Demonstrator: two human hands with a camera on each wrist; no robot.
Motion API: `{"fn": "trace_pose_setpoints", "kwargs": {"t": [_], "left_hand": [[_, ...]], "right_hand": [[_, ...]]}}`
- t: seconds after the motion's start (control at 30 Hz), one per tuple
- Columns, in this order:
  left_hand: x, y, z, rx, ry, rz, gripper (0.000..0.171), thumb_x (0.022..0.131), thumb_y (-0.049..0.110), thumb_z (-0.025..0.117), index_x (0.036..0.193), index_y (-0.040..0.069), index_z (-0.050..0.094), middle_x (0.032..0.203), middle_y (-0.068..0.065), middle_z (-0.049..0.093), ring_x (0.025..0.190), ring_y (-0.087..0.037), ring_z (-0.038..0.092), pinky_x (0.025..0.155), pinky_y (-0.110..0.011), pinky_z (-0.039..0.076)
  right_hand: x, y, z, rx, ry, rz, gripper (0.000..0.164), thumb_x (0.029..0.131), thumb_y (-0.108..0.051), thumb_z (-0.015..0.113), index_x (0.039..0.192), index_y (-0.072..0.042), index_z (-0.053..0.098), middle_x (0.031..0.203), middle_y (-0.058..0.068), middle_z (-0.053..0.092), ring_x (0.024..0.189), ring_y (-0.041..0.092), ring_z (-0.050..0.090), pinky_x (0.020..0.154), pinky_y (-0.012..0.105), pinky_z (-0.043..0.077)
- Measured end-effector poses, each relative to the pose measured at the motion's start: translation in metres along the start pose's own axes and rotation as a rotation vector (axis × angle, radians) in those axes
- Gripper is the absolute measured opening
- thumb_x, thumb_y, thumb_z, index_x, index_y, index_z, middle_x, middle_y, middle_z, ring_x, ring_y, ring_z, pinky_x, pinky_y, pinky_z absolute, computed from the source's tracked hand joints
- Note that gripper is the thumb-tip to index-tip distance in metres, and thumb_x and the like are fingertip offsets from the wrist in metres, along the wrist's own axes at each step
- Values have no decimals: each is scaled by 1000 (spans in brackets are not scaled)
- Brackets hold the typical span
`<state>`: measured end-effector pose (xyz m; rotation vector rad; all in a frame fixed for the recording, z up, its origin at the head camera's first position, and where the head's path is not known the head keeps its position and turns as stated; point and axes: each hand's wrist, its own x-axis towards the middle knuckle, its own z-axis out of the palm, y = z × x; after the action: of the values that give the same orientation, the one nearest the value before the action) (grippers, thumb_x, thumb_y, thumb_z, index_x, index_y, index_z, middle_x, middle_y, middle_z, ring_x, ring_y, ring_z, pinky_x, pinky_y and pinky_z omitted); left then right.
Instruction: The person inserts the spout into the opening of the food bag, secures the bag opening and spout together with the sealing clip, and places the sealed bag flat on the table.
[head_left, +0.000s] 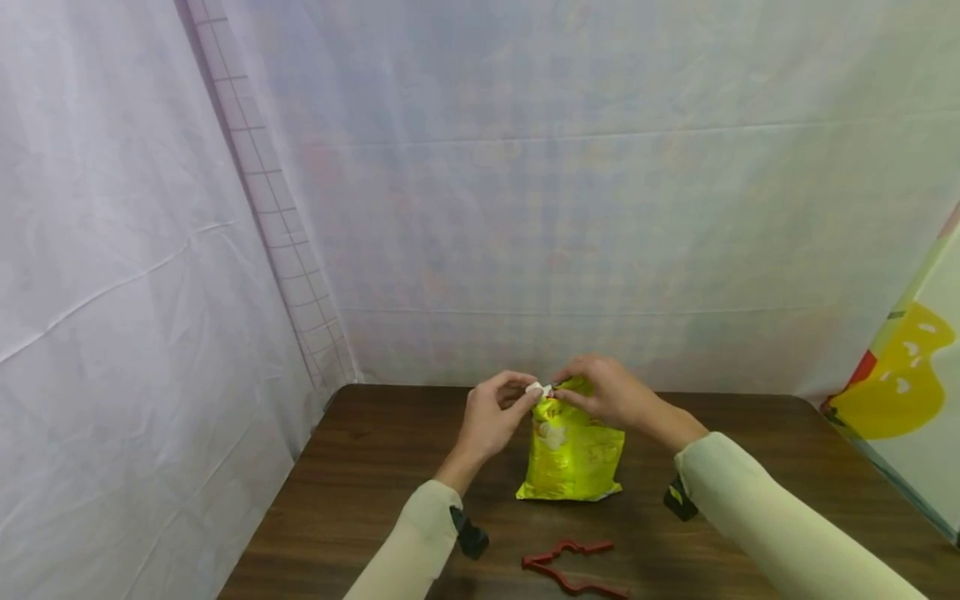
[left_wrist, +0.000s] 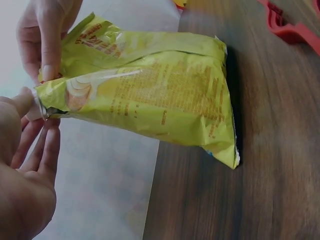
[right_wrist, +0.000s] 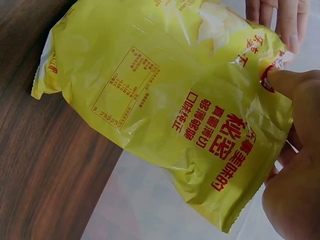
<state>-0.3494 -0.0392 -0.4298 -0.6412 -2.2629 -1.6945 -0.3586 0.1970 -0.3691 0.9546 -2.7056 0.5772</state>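
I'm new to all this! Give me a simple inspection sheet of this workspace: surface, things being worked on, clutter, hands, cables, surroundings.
Surface: dark wood-grain table.
Job's things: yellow printed bag, held upright near its top; small white piece at a top corner.
Clutter: red two-legged tool, lying spread on the table, apart from the bag.
Left hand: pinches the white piece.
Right hand: pinches the bag's top.
Cables: nothing seen.
Surroundings: pale sheets behind and left; yellow shape at right.

On the table [head_left: 390, 450] lies a red tool [head_left: 557, 574]. Behind the table hangs a white sheet [head_left: 562, 183]; right of it, a yellow shape [head_left: 896, 379].
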Motion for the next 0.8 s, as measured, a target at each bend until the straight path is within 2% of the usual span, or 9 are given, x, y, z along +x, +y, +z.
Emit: {"fn": "trace_pose_setpoints", "kwargs": {"t": [0.2, 0.27, 0.33, 0.5, 0.6, 0.8], "left_hand": [[-1, 2, 2, -8, 1, -14, 24, 103, 39, 76, 124, 26, 78, 125, 4, 78, 119, -15, 75, 99, -35, 63], [-1, 3, 4, -7, 1, -17, 25, 103, 39, 76, 124, 25, 78, 124, 4, 78, 118, -15, 75, 99, -35, 63], [-1, 3, 5, -12, 3, -19, 25, 103, 37, 76, 124, 22, 78, 123, 2, 78, 116, -15, 75, 99, -34, 63], [-3, 0, 5, -48, -2, -9, 29, 104, 33, 76, 123, 13, 77, 122, -4, 77, 115, -22, 75, 101, -41, 63], [-3, -1, 4, -78, -13, -6, 28, 104, 33, 76, 123, 12, 77, 123, -6, 77, 116, -25, 75, 101, -44, 63], [-4, -2, 2, -107, -21, -12, 24, 104, 32, 76, 122, 15, 77, 122, -5, 78, 113, -23, 76, 99, -40, 63]], "right_hand": [[-1, 1, 1, 22, -19, -3, 24, 106, -23, 72, 126, -11, 78, 124, 7, 78, 116, 29, 73, 97, 54, 62], [-1, 1, 1, 22, -22, 0, 22, 106, -22, 72, 124, -11, 78, 122, 7, 79, 112, 28, 74, 94, 51, 64], [-1, 1, 1, 29, -26, 8, 19, 106, -22, 72, 121, -12, 79, 119, 6, 79, 103, 21, 75, 86, 43, 65], [-1, -1, -1, 39, -17, 34, 12, 105, -20, 74, 112, -14, 82, 110, 4, 81, 84, 7, 71, 69, 26, 59], [-1, -1, -1, 38, -2, 31, 10, 105, -20, 75, 109, -15, 82, 107, 3, 82, 84, 6, 71, 68, 26, 59], [-2, -2, 1, 42, 8, 39, 10, 105, -19, 74, 109, -14, 82, 106, 3, 82, 82, 6, 70, 66, 25, 58]]}}
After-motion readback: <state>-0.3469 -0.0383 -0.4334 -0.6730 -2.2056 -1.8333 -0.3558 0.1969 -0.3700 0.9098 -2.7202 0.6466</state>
